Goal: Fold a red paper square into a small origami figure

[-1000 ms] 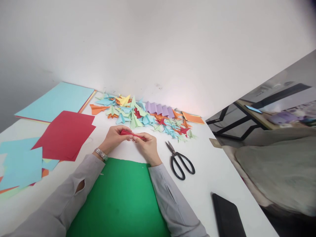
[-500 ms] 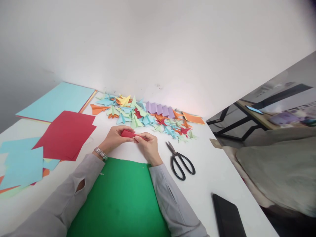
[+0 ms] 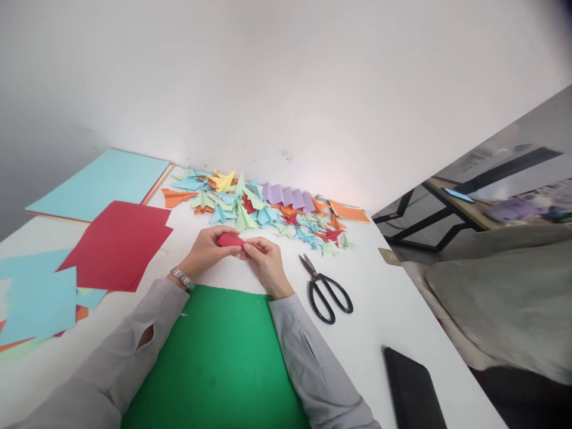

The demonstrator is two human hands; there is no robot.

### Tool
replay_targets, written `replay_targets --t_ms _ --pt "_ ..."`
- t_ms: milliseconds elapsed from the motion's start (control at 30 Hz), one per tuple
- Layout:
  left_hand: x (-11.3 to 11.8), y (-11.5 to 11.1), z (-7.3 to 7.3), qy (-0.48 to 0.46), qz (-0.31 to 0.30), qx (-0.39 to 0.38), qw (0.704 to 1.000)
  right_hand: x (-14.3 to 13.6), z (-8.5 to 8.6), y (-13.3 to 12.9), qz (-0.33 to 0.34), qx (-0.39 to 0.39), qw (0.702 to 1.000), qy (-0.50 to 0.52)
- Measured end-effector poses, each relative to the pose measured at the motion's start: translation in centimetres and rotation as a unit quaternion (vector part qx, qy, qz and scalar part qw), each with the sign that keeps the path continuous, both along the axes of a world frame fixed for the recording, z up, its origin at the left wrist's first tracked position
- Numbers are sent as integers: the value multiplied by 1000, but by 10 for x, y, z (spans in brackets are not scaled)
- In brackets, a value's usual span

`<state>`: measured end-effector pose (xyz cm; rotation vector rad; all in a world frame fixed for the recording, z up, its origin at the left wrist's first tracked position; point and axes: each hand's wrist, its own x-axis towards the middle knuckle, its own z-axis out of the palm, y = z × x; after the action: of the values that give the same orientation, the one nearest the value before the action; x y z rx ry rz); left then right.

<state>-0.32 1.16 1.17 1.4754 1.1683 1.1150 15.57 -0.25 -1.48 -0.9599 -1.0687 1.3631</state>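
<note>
A small folded piece of red paper (image 3: 229, 240) is held between both hands, over the white table just beyond a green sheet (image 3: 223, 351). My left hand (image 3: 206, 250) pinches its left part, with a metal watch on the wrist. The fingertips of my right hand (image 3: 267, 262) close on its right end. Behind the hands lies a pile of small folded paper planes (image 3: 244, 219) in several colours, with a pleated purple paper (image 3: 288, 196) at its back.
Black-handled scissors (image 3: 322, 289) lie right of my right hand, and a black flat device (image 3: 413, 387) is nearer the front right. Red sheets (image 3: 118, 244), loose blue sheets (image 3: 42, 304) and a blue-topped stack (image 3: 102, 182) lie left. Orange paper (image 3: 350, 212) is at the back.
The red paper's right end shows less between my fingers, and its visible part now looks pointed at the right. My right fingers have shifted slightly left. The view has moved a little.
</note>
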Motion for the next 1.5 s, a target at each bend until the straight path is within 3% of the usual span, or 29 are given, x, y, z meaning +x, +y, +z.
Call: replay_targets --t_ms 167,433,600,833,1233,1500 --pt "0 1 0 -15 -6 -16 1000 1 0 0 20 -7 1000 -3" --pt "1 2 -1 -120 -70 -60 989 1 -1 1 0 -19 1000 22" --pt "-1 1 0 -118 -51 -72 989 0 1 -1 -7 -7 1000 -1" --pt "-3 5 -7 -193 -71 -141 968 -2 4 -2 -31 5 999 -20" --pt "-4 3 -1 -228 -110 -176 951 -1 3 -2 -50 -2 999 13" --pt "-4 3 4 -299 -114 -195 927 0 1 -1 -54 3 998 10"
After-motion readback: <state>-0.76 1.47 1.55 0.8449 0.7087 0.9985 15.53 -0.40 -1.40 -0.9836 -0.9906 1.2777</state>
